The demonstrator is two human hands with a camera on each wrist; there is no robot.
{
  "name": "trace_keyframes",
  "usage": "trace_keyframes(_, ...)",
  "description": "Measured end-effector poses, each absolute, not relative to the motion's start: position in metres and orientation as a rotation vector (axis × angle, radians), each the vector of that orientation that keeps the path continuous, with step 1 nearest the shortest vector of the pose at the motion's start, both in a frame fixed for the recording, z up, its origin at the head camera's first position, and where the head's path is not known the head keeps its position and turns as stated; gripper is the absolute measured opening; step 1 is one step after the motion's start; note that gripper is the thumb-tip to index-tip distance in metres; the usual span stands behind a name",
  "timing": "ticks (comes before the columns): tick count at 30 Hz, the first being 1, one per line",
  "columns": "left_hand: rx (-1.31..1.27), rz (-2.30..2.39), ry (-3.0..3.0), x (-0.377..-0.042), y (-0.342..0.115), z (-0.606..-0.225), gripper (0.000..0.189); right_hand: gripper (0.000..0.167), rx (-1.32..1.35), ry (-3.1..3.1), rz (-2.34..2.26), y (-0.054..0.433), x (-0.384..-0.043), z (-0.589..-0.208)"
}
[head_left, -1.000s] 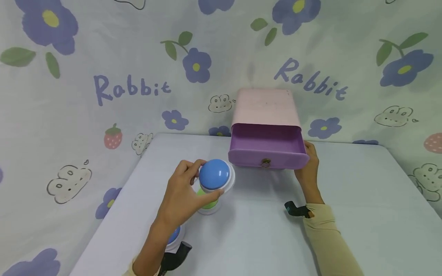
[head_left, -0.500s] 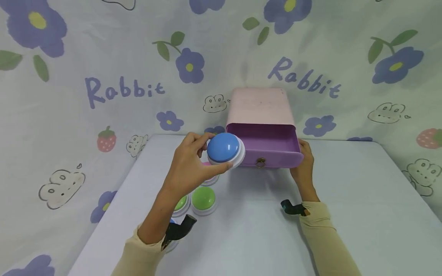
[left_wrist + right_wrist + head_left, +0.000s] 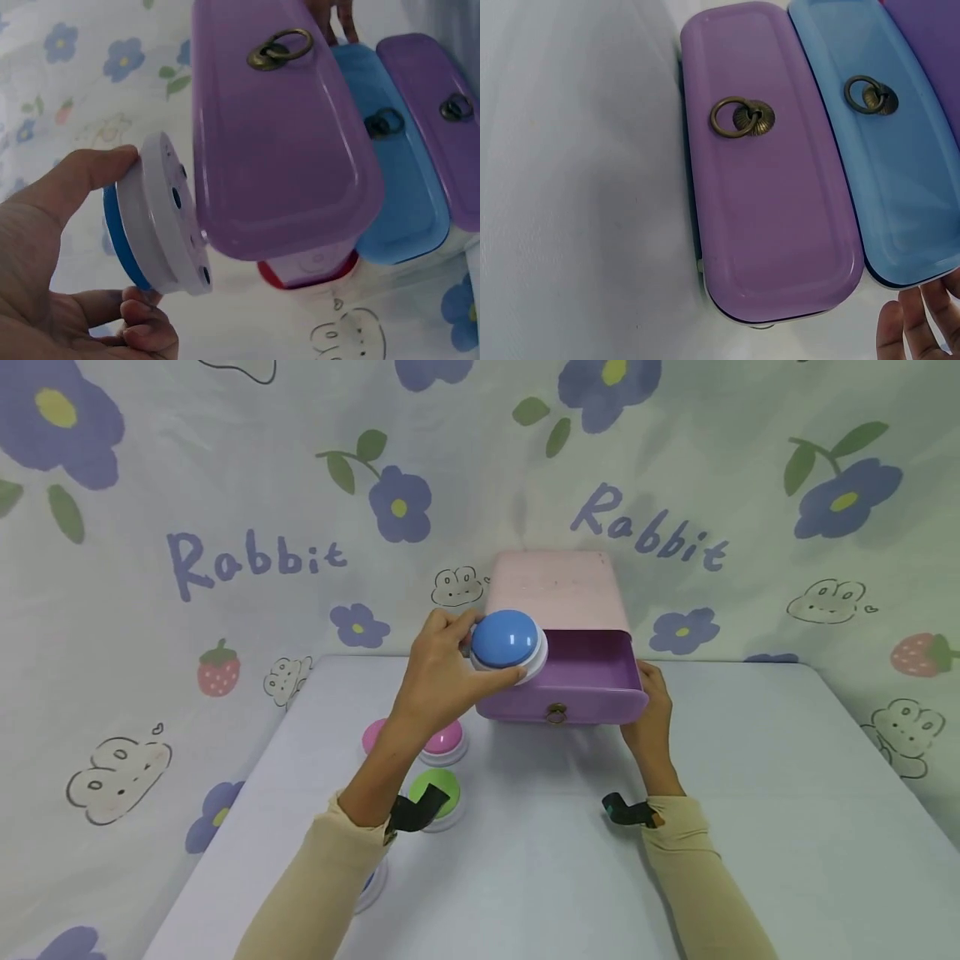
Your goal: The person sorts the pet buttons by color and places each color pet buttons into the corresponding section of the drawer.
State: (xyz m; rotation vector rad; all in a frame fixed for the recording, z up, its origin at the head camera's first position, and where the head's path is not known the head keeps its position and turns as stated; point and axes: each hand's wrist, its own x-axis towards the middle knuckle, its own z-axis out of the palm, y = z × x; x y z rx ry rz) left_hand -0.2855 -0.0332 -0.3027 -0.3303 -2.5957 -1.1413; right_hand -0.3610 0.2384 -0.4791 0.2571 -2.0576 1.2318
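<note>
A push button with a blue dome and white base (image 3: 504, 639) is pinched between the thumb and fingers of my left hand (image 3: 447, 675). In the head view it overlaps the left part of the open purple top drawer (image 3: 600, 703). The left wrist view shows the button's white underside (image 3: 174, 217) turned toward that drawer's front, beside its edge. My right hand (image 3: 649, 718) is at the right side of the pink drawer cabinet (image 3: 558, 589), partly hidden behind the drawer. Its fingers (image 3: 916, 322) extend beside the closed blue middle drawer (image 3: 907, 187) in the right wrist view.
On the white table (image 3: 540, 843), left of the cabinet, stand more push buttons: a green one (image 3: 437, 789), a pink one (image 3: 446, 739) and others partly hidden by the left arm. A lower purple drawer (image 3: 772, 217) is closed. A flowered cloth (image 3: 285, 468) hangs behind.
My left hand has carried the blue button up and to the right, from over the table to the open drawer. My right hand stays at the cabinet's side. The head view has shifted slightly.
</note>
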Motion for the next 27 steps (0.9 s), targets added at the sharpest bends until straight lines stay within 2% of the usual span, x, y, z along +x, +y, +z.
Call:
trace_keyframes(19, -0.358, -1.046, -2.763, -0.31, -0.013, -0.314, 0.075, 0.03, 0.243, -2.07, 1.251, 0.239, -0.363, -0.48)
trace_keyframes(27, -0.339, -1.062, -2.811, -0.308, -0.011, -0.312, 0.085, 0.031, 0.253, -2.055, 1.289, 0.241, -0.363, -0.481)
